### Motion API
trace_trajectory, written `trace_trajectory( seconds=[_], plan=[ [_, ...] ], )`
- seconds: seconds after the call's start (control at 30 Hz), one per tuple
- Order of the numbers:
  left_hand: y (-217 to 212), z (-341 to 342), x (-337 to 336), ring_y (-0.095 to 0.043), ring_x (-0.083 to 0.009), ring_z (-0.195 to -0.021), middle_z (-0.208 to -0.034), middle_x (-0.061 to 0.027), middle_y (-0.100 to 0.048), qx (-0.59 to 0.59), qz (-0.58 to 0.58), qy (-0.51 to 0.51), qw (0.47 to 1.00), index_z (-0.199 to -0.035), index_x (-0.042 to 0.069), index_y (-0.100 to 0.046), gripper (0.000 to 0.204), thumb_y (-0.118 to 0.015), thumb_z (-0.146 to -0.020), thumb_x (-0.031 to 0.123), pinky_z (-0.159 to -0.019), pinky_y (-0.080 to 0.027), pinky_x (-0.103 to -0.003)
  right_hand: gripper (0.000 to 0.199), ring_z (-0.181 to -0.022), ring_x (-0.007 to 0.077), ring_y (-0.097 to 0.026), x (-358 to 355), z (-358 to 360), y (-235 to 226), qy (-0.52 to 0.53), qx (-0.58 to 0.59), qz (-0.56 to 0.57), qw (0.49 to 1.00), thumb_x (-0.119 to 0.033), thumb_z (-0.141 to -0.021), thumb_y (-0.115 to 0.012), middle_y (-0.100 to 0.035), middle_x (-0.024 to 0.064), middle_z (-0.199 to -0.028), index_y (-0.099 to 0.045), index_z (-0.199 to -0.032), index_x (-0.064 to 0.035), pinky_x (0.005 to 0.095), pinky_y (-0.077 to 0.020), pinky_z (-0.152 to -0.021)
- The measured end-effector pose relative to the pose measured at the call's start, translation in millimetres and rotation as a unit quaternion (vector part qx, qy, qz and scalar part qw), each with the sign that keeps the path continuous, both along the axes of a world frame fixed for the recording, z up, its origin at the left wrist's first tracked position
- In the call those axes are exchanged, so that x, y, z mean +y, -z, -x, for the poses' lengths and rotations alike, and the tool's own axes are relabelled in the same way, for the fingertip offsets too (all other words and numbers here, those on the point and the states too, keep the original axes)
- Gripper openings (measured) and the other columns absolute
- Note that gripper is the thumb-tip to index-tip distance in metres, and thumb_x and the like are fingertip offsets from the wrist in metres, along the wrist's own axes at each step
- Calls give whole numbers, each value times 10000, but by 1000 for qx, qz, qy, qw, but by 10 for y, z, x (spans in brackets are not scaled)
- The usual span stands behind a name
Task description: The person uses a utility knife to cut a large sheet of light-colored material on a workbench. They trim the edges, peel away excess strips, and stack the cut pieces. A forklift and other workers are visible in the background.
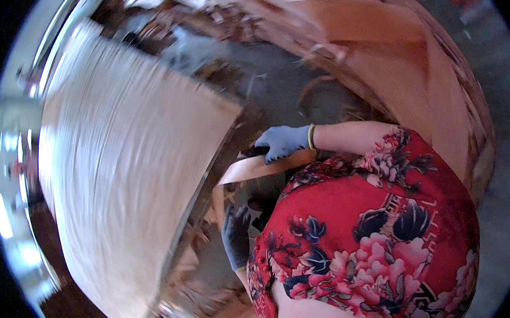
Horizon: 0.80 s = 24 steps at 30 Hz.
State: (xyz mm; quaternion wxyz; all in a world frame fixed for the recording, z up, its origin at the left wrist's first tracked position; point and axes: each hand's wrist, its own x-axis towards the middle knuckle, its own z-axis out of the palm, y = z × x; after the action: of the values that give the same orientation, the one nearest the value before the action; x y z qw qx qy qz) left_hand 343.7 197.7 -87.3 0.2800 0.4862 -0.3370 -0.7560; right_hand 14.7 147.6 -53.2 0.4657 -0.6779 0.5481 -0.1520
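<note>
Right hand (280,142) in a blue glove is clamped on a thin reddish-brown wood veneer strip (260,170) beside the tall pale veneer stack (123,179); dark-gloved left hand (236,235) hangs open below; strip not yet stacked

Grey concrete floor (284,78), wood scraps (229,21)

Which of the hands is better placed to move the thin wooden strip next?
Probably the right hand: its gloved fingers are closed over the strip. The left hand hangs open below the strip, and seems to touch nothing.
</note>
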Motion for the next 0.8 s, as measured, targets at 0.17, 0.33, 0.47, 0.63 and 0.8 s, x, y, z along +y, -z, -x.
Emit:
trace_trajectory(
  seconds=[0.17, 0.33, 0.47, 0.63, 0.8],
  plan=[
    [-206, 314, -573, -523, -280, -1068, -1157, -226, -517, 40, -74, 93, 992, -1207, -69, -420, 388, -437, -908, 178, -932, -404, -379, 369, -809, 347, -585, 486, 1001, 414, 185, 142, -68, 970, -284, -645, -640, -616, 192, -853, -600, -908, -29, 435, -441, -696],
    [-248, 506, -1175, -557, -225, -986, -1044, -164, -590, -97, 119, 204, 967, -1140, -73, -491, 352, -471, -896, 180, -896, -411, -329, 263, -543, 264, -577, 1801, 1230, 658, 447, 190, -217, 847, -249, -671, -599, -593, 148, -636, -593, -800, -19, 391, -453, -546],
    [-321, 842, -1546, -550, -215, -974, -1051, -146, -589, -61, 168, 262, 949, -1138, -61, -508, 350, -492, -871, 165, -875, -409, -330, 257, -516, 250, -580, 3156, 1032, 652, 686, 127, -254, 670, -266, -717, -585, -589, 131, -597, -602, -804, -25, 386, -448, -498],
    [-571, 1378, -1569, -535, -177, -935, -1065, -136, -562, -60, 185, 270, 943, -1099, -95, -523, 352, -514, -837, 140, -854, -403, -295, 401, -402, 155, -458, 4771, 553, 1053, 796, 243, -229, 506, -209, -805, -545, -506, 57, -562, -491, -1201, -191, 310, -407, -373],
    [-467, 1863, -1666, -542, -148, -911, -1038, -105, -583, -61, 200, 307, 928, -1101, -80, -533, 342, -534, -834, 135, -809, -429, -255, 362, -480, 165, -503, 5515, 499, 1299, 951, -21, -119, 286, -176, -775, -590, -573, 73, -667, -563, -1128, -102, 321, -420, -417]
  ],
)
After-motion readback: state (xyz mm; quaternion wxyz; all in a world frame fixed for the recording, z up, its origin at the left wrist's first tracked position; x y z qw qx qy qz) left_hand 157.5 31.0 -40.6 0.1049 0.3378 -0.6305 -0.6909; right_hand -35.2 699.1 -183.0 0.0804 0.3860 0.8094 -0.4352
